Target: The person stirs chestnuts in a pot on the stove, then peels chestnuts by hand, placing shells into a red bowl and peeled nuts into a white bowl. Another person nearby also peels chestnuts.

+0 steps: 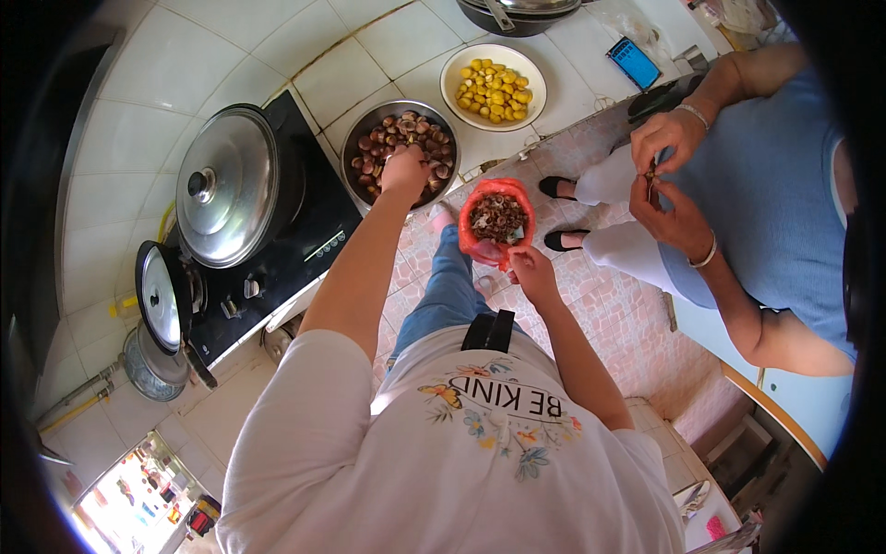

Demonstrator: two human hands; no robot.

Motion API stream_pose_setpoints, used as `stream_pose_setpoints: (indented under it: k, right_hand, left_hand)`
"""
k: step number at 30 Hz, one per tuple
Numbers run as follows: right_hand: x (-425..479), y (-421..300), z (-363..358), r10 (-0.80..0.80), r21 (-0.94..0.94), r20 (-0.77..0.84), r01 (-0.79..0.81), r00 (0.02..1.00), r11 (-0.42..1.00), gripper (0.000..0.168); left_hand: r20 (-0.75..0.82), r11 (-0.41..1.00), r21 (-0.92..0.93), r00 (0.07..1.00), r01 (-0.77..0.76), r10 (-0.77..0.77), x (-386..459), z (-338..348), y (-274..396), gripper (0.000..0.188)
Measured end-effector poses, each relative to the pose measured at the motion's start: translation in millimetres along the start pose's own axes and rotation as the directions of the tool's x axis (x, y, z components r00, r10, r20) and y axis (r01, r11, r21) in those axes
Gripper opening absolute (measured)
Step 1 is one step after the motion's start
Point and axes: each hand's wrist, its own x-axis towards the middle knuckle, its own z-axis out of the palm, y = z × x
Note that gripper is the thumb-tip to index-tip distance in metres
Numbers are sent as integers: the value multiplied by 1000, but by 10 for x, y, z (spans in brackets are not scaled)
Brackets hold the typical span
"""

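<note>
My left hand (405, 170) is down in a steel bowl (351, 128) of brown chestnuts (415, 124); its fingertips are hidden among them, so its hold is unclear. Near my waist, my right hand (533, 273) pinches the near edge of a red plastic bag (529, 197). Brown shells and peelings (495, 218) fill the bag. Beside the steel bowl, a white enamel bowl (446, 83) holds peeled yellow chestnuts (495, 90). At the right, another person's hands (657, 180) hold a small brown piece.
A black gas hob (304, 180) at the left carries a large lidded pot (228, 187) and a smaller lidded pan (163, 298). Another lidded pot (522, 17) and a phone (635, 64) lie on the tiled counter (567, 104). The other person (754, 187) stands close on the right.
</note>
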Motion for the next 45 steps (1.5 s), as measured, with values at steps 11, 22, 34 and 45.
stream_pose_setpoints:
  k: [11, 22, 34, 45]
  right_hand:
    - [-104, -1128, 246, -689, -183, -13, 676, 725, 714, 35]
    - [-694, -1281, -46, -830, -497, -112, 693, 546, 523, 27]
    - [-1023, -1190, -146, -872, -597, -245, 642, 425, 481, 23]
    - [-1087, -1124, -119, -849, -524, -320, 668, 421, 528, 24]
  left_hand:
    - [218, 221, -965, 907, 144, 360, -1096, -505, 884, 33]
    - [237, 293, -949, 880, 118, 412, -1519, -702, 1482, 24]
    - [89, 287, -958, 938, -12, 336, -1889, -494, 1808, 21]
    - [29, 307, -949, 955, -66, 295, -2034, -535, 1935, 19]
